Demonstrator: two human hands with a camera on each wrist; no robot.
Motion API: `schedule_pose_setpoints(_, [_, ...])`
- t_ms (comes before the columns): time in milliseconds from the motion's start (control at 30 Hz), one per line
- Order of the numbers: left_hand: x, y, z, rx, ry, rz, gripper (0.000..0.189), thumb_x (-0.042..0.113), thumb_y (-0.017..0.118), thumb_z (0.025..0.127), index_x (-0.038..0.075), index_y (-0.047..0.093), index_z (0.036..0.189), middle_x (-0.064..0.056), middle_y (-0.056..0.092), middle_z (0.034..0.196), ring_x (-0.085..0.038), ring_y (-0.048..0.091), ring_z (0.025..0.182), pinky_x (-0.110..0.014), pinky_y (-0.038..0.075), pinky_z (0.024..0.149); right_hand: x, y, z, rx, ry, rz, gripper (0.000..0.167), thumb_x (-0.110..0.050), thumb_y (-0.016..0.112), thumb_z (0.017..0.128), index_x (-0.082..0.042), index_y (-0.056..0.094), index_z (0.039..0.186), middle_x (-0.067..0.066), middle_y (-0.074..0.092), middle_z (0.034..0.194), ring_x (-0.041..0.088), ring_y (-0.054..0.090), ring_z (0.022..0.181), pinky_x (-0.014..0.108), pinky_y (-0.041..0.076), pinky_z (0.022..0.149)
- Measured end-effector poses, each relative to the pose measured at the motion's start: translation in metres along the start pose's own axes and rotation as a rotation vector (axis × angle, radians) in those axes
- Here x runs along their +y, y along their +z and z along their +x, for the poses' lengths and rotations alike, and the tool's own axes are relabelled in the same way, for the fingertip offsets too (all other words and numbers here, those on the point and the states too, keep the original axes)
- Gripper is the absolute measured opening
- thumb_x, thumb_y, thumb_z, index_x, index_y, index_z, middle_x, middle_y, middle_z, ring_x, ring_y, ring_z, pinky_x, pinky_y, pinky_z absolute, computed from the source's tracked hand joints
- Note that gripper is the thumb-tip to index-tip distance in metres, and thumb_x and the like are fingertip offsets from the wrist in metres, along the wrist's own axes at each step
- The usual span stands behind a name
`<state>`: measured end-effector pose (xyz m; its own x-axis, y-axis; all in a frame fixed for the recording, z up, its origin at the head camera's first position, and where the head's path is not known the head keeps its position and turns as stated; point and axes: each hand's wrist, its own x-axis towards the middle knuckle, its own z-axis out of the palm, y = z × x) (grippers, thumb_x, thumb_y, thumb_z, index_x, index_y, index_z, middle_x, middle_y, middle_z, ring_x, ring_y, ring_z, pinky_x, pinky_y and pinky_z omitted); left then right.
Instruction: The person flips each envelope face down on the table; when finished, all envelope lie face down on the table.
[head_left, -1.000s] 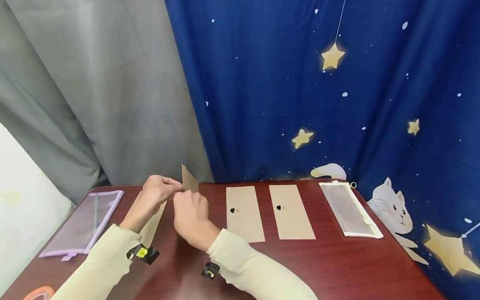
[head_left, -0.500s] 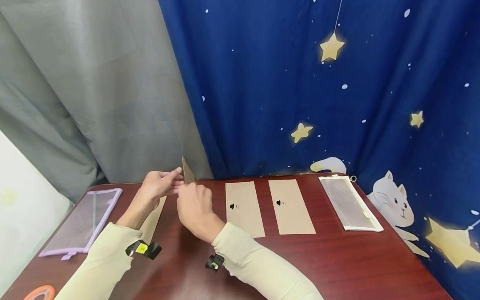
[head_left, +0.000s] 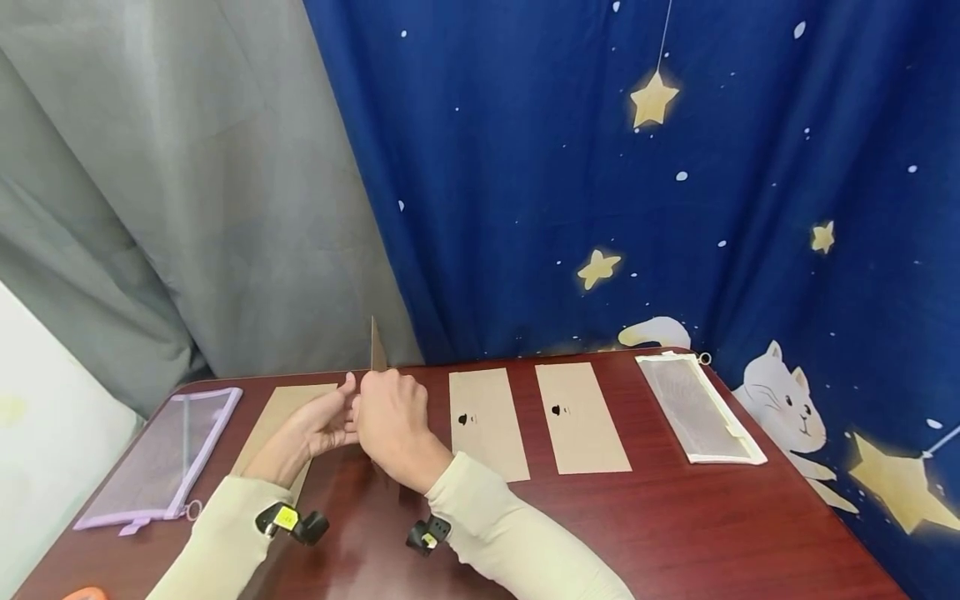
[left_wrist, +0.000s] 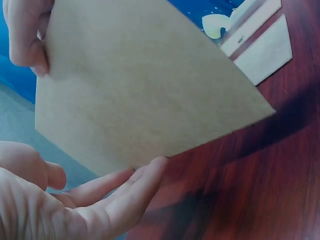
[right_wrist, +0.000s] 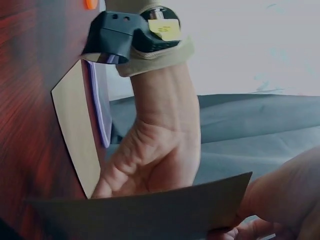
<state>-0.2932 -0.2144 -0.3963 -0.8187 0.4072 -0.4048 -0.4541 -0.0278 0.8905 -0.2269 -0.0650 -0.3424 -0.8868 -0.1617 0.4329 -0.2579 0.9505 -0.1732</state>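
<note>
My right hand (head_left: 393,412) grips one edge of a flat, stiff-looking brown kraft-paper piece (left_wrist: 140,85), which stands up off the table almost edge-on in the head view. Beside it, my left hand (head_left: 326,421) is palm up with its fingers stretched out; in the left wrist view the fingertips meet the lower edge of the piece. Below my left forearm lies another brown piece (head_left: 281,408). To the right, two more like it, each with a small black hat print, lie flat: a nearer one (head_left: 491,450) and a farther one (head_left: 588,433).
A purple-edged mesh zip pouch (head_left: 150,467) lies at the left of the dark red table (head_left: 720,533). At the right lies a white-edged mesh pouch (head_left: 701,408). An orange object (head_left: 86,594) is cut off at the lower left. Grey and blue curtains hang behind.
My left hand has come off the upper part of the held kraft-paper piece, dropped lower and turned palm up. The piece has turned more edge-on. The right hand keeps its grip.
</note>
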Motion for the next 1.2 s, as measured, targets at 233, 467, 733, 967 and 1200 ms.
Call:
schedule_pose_setpoints(233, [-0.005, -0.004, -0.003, 0.07, 0.04, 0.094, 0.083, 0.052, 0.017, 0.106, -0.019, 0.019, 0.15, -0.014, 0.063, 0.112, -0.015, 0.067, 0.096, -0.034, 0.061, 0.089, 0.01, -0.003, 0.0, -0.021, 0.021, 0.091, 0.01, -0.018, 0.071, 0.092, -0.012, 0.077, 0.086, 0.005, 0.074, 0.079, 0.021, 0.073, 0.071, 0.027, 0.057, 0.053])
schedule_pose_setpoints(467, [0.001, -0.006, -0.01, 0.116, 0.105, 0.124, 0.064, 0.033, 0.032, 0.111, -0.02, 0.03, 0.146, -0.004, 0.07, 0.099, -0.014, 0.071, 0.091, -0.033, 0.062, 0.088, 0.03, -0.002, 0.004, -0.012, -0.013, 0.187, 0.011, -0.005, 0.068, 0.088, -0.001, 0.073, 0.097, 0.012, 0.071, 0.08, 0.026, 0.073, 0.071, 0.03, 0.058, 0.055])
schedule_pose_setpoints(733, [0.009, -0.009, -0.019, 0.215, 0.2, 0.133, 0.047, -0.006, 0.055, 0.099, -0.019, 0.041, 0.142, 0.002, 0.074, 0.09, -0.007, 0.072, 0.083, -0.027, 0.062, 0.082, 0.054, 0.008, 0.011, -0.001, 0.123, 0.499, 0.012, -0.008, 0.066, 0.095, -0.005, 0.071, 0.084, 0.009, 0.07, 0.077, 0.021, 0.067, 0.071, 0.026, 0.05, 0.057])
schedule_pose_setpoints(967, [-0.002, -0.013, -0.013, 0.343, 0.23, 0.262, 0.045, -0.006, 0.065, 0.093, -0.019, 0.052, 0.133, 0.005, 0.074, 0.084, -0.002, 0.07, 0.077, -0.025, 0.062, 0.079, 0.069, 0.04, 0.014, 0.022, 0.272, 0.637, 0.017, -0.007, 0.072, 0.091, -0.01, 0.08, 0.076, 0.003, 0.072, 0.071, 0.012, 0.058, 0.061, 0.022, 0.047, 0.058])
schedule_pose_setpoints(1200, [-0.019, -0.012, -0.013, 0.53, 0.222, 0.666, 0.032, 0.009, 0.07, 0.091, -0.01, 0.069, 0.117, -0.013, 0.077, 0.098, -0.014, 0.071, 0.087, -0.034, 0.059, 0.082, 0.071, 0.074, 0.008, -0.115, 0.347, 0.598, 0.034, -0.005, 0.073, 0.089, -0.01, 0.064, 0.056, 0.001, 0.064, 0.063, 0.014, 0.053, 0.057, 0.024, 0.044, 0.054])
